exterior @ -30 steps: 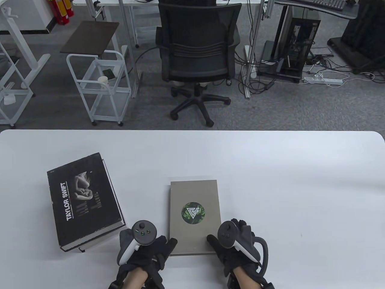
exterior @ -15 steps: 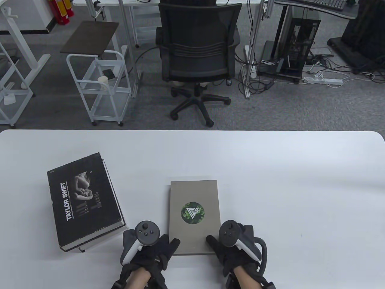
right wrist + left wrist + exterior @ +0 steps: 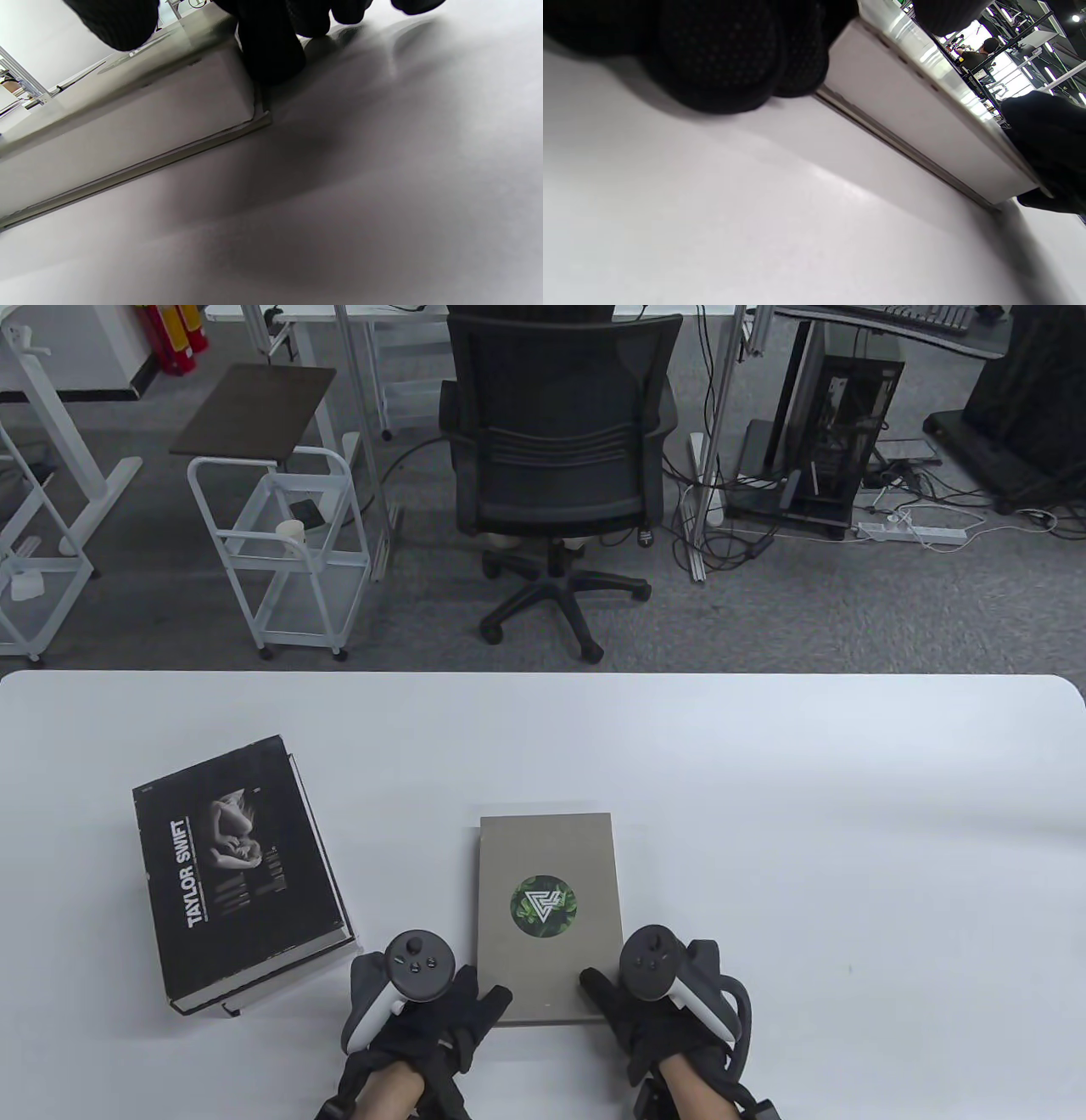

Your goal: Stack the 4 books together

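Observation:
A grey book with a round green logo (image 3: 547, 899) lies at the table's near centre, with a thin edge of something beneath it (image 3: 475, 840) on its left. A black "Taylor Swift" book (image 3: 237, 865) lies to the left, on top of another whose white corner (image 3: 231, 1008) sticks out. My left hand (image 3: 467, 997) holds the grey book's near-left corner, thumb on the cover. My right hand (image 3: 612, 994) holds the near-right corner the same way. In the left wrist view my fingers (image 3: 712, 63) lie against the book's page side (image 3: 916, 118). In the right wrist view my fingers (image 3: 271, 46) press its corner (image 3: 127, 123).
The white table (image 3: 806, 831) stretches wide to the right and behind the books. Beyond its far edge stand an office chair (image 3: 556, 458) and a white trolley (image 3: 280, 551) on the floor.
My left hand has slid a little right, closer onto the grey book's corner. My right hand's fingers have tucked in at the book's side. The books have barely moved.

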A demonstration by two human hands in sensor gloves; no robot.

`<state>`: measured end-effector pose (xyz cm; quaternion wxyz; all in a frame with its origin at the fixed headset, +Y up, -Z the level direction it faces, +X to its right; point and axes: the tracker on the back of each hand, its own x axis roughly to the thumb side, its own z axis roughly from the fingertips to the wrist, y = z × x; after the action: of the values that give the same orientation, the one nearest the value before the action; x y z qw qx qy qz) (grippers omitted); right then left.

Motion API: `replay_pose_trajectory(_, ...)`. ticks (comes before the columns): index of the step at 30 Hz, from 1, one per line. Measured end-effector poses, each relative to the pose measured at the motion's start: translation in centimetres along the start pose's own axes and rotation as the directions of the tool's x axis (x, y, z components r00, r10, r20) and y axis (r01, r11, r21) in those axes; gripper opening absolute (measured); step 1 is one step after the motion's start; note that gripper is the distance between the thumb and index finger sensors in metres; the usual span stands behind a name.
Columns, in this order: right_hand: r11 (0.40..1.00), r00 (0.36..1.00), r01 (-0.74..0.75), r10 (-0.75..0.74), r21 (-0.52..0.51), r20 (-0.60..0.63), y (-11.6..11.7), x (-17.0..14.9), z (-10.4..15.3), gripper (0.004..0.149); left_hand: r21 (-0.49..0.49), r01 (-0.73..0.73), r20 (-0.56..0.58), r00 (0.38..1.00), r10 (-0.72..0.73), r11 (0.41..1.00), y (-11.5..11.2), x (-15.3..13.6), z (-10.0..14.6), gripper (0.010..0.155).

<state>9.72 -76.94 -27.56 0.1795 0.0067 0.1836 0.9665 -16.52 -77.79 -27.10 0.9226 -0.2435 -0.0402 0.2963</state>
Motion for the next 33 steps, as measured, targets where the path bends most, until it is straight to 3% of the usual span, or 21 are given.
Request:
replay_pose_trajectory(9,0.999,0.999,0.036,-0.036,0.007,-0.002,-0.1,-0.3,-0.1,0.076,0.082,-0.028,0.054,0.998,0.024,0.996,0.6,1.1,1.4,0.075)
replay_pose_trajectory(15,0.998,0.998,0.068,-0.068,0.017,-0.012,-0.5,-0.7,-0.2,0.073,0.07,-0.111,-0.016,0.994,0.112,0.991,0.1,1.0,1.4,0.078)
replay_pose_trajectory(25,0.998,0.998,0.061,-0.061,0.016,-0.013,-0.6,-0.8,-0.2,0.071,0.02,-0.324,0.067,0.944,0.322,0.946,-0.3,0.5,1.0,0.08)
replay_pose_trajectory(33,0.996,0.996,0.085,-0.085,0.011,-0.02,-1.0,-0.9,-0.2,0.07,0.076,-0.257,0.082,0.965,0.251,0.963,0.3,1.3,1.1,0.078)
